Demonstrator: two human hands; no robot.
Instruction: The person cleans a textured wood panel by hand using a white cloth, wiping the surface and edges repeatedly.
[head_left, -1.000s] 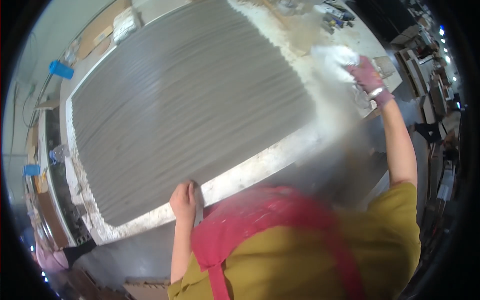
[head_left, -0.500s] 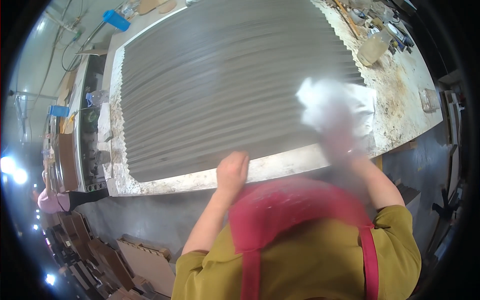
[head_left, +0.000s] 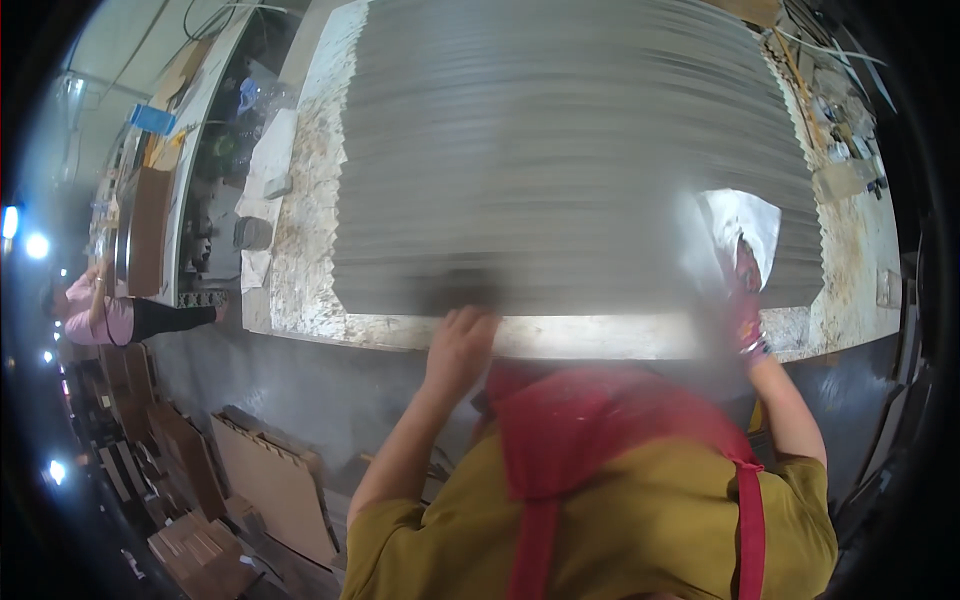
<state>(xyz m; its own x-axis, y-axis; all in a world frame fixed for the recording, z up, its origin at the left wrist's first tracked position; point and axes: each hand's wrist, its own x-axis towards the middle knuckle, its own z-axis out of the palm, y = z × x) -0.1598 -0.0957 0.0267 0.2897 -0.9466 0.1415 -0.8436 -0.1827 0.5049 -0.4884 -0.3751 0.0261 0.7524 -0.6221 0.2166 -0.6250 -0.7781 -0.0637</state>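
Note:
A large grey-brown corrugated panel [head_left: 560,170] with zigzag side edges lies on the stained white worktable [head_left: 310,240]. My left hand [head_left: 462,345] rests bare at the panel's near edge, its fingers curled; whatever they may hold is hidden. Towards the panel's near right corner, my right hand [head_left: 747,305], in a reddish glove, presses a white cloth [head_left: 752,222] onto the ridges. Motion blurs part of the cloth, and I cannot tell whether it is fabric or paper.
At the table's right side lie a clear jar [head_left: 840,182] and several small tools. Left of the table, a side bench [head_left: 190,150] holds a blue box [head_left: 152,119]. A person in pink [head_left: 100,315] stands by that bench. Cardboard sheets [head_left: 275,480] lean at the lower left.
The whole view has shifted, the panel filling more of it. My right hand has moved right with the cloth. My left hand stays by the panel's near edge.

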